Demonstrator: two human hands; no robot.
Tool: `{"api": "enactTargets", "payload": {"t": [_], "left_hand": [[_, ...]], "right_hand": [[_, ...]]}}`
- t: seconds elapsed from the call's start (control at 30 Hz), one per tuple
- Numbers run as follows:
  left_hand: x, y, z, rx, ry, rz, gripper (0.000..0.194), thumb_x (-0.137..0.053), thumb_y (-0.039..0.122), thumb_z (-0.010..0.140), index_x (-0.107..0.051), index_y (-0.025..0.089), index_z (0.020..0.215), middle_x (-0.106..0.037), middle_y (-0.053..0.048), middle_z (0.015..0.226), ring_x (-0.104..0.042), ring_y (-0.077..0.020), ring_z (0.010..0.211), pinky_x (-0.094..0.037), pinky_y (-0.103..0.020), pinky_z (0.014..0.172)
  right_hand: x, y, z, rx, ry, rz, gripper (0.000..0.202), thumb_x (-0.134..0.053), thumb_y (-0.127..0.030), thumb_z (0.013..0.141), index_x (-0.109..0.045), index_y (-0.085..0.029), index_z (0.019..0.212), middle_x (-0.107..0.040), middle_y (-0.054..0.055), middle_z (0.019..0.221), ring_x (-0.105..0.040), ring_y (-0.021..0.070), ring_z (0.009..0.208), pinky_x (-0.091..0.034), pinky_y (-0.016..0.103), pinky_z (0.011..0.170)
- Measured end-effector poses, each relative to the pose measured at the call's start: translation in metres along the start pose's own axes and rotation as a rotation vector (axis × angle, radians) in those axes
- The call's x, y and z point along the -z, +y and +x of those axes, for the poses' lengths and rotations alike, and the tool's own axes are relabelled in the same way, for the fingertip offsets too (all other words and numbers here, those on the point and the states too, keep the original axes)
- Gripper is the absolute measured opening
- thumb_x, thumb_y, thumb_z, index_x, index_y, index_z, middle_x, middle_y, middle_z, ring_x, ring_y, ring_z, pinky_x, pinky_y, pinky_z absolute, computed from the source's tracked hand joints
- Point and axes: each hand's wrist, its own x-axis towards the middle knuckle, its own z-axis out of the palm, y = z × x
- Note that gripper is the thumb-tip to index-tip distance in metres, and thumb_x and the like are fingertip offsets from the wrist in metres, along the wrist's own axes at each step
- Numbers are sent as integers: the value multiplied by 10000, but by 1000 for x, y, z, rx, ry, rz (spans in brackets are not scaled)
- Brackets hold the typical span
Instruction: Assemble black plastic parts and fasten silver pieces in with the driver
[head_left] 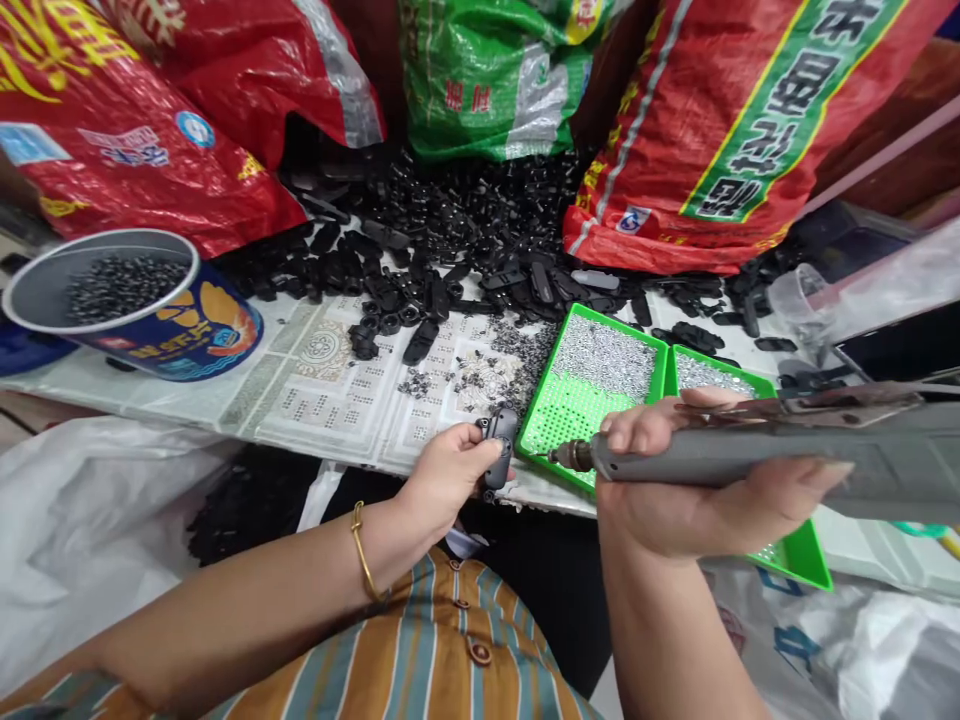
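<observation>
My left hand (448, 474) pinches a small black plastic part (500, 447) at the table's front edge. Wrapped round a grey electric screwdriver (690, 458) is my right hand (675, 500); the tool lies level and its tip points left, over a green perforated tray (551, 420). Small silver screws (607, 352) cover the tray's upper part. The tip and the black part are apart. Beside this tray sits a second green tray (814, 560) with more screws, partly hidden by my right hand and the tool.
Black plastic parts (480, 225) are heaped across the back of the table (255, 410). A tub (225, 325) of small dark pieces stands left. Red (750, 130) and green (487, 80) sacks line the back. Tiny dark pieces (480, 380) lie mid-table. At right is a clear cup (799, 295).
</observation>
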Motion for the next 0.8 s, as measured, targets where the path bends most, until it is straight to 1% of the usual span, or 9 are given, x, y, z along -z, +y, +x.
{"api": "enactTargets", "payload": {"t": [0.13, 0.27, 0.33, 0.5, 0.63, 0.7, 0.8], "left_hand": [[2, -4, 3, -17, 15, 9, 152, -595, 253, 686, -477, 158, 673, -573, 15, 607, -612, -123, 576, -428, -205, 518], [3, -6, 5, -33, 6, 12, 159, -599, 263, 674, -477, 163, 660, -560, 19, 558, -596, -118, 541, -324, -160, 420], [2, -5, 5, -27, 10, 0, 154, -593, 250, 672, -467, 166, 650, -550, 25, 540, -599, -119, 534, -300, -154, 406], [1, -4, 3, -10, 16, -13, 129, -586, 240, 674, -480, 167, 671, -554, 24, 547, -607, -131, 548, -348, -169, 430], [1, -4, 2, -17, 15, -12, 152, -602, 254, 672, -477, 167, 671, -557, 22, 564, -612, -133, 566, -382, -182, 462], [1, -4, 2, -10, 2, -29, 151, -596, 248, 679, -468, 167, 667, -557, 24, 573, -613, -130, 571, -408, -193, 491], [6, -3, 1, -27, -42, -35, 153, -588, 273, 699, -478, 167, 697, -574, 17, 605, -609, -123, 581, -441, -216, 539]], "right_hand": [[-10, 8, -5, -17, -62, 17, 449, -456, -614, 725, -557, -181, 786, -507, -49, 423, -468, 132, 346, -367, 272, 368], [-14, 13, -5, -32, -67, 10, 452, -469, -619, 710, -550, -180, 782, -497, -54, 414, -452, 132, 331, -359, 271, 357], [-14, 16, -5, -34, -70, 8, 444, -478, -613, 706, -549, -182, 779, -493, -57, 411, -448, 132, 326, -356, 271, 352], [-16, 24, -9, -56, -92, 7, 425, -492, -609, 695, -550, -195, 771, -487, -64, 411, -440, 128, 324, -354, 270, 349], [-17, 21, -10, -64, -110, -3, 427, -524, -610, 675, -558, -197, 775, -496, -61, 422, -449, 127, 337, -362, 272, 359], [-15, 17, -7, -49, -106, -7, 439, -494, -618, 695, -563, -192, 778, -501, -57, 419, -452, 129, 338, -368, 278, 361], [-9, 10, 2, 22, -77, -32, 442, -462, -598, 723, -575, -176, 788, -507, -48, 419, -472, 134, 346, -372, 279, 356]]}}
